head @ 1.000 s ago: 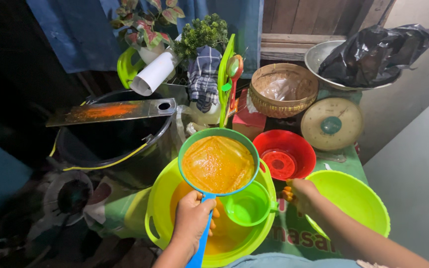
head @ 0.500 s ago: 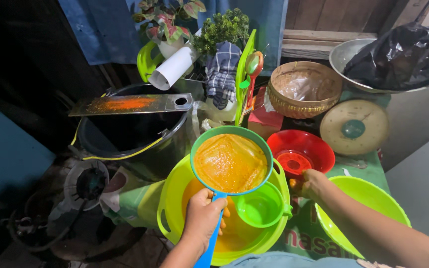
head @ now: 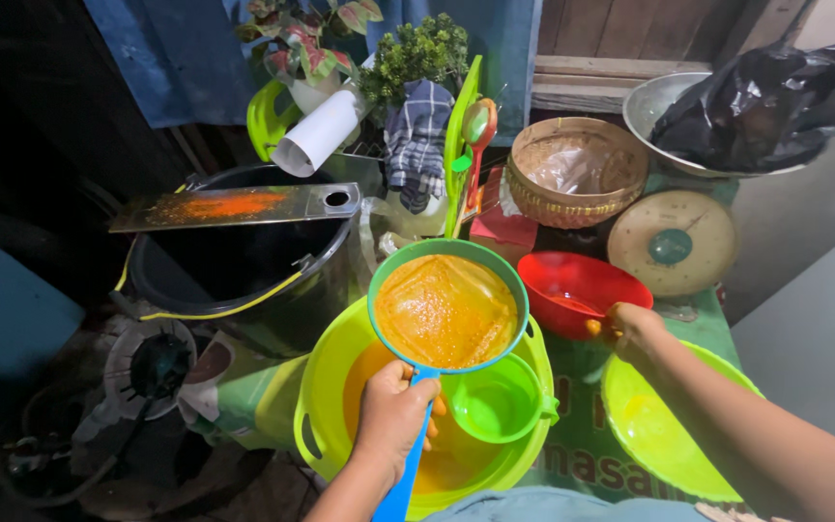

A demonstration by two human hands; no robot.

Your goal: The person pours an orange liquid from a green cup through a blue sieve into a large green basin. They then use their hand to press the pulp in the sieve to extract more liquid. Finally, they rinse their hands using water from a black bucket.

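Note:
My left hand (head: 390,418) grips the blue handle of a round green-rimmed strainer (head: 447,307) full of orange pulp. The strainer hangs over a large lime-green basin (head: 326,387) that holds orange liquid. A small green cup (head: 498,398) sits inside that basin, just right of the strainer handle. My right hand (head: 633,327) rests on the near rim of a red bowl (head: 582,288), fingertips stained orange. A second lime-green basin (head: 664,437) lies under my right forearm.
A black bucket (head: 234,266) with a metal grater (head: 234,205) across it stands at left. Behind are a woven basket (head: 577,172), a round scale (head: 674,242), a metal bowl with a black bag (head: 770,97), a checked cloth (head: 417,135) and potted plants (head: 417,53).
The view has shifted so everything sits further right and nearer. My right hand has moved from beside the green cup up to the red bowl's rim. My left hand still holds the strainer.

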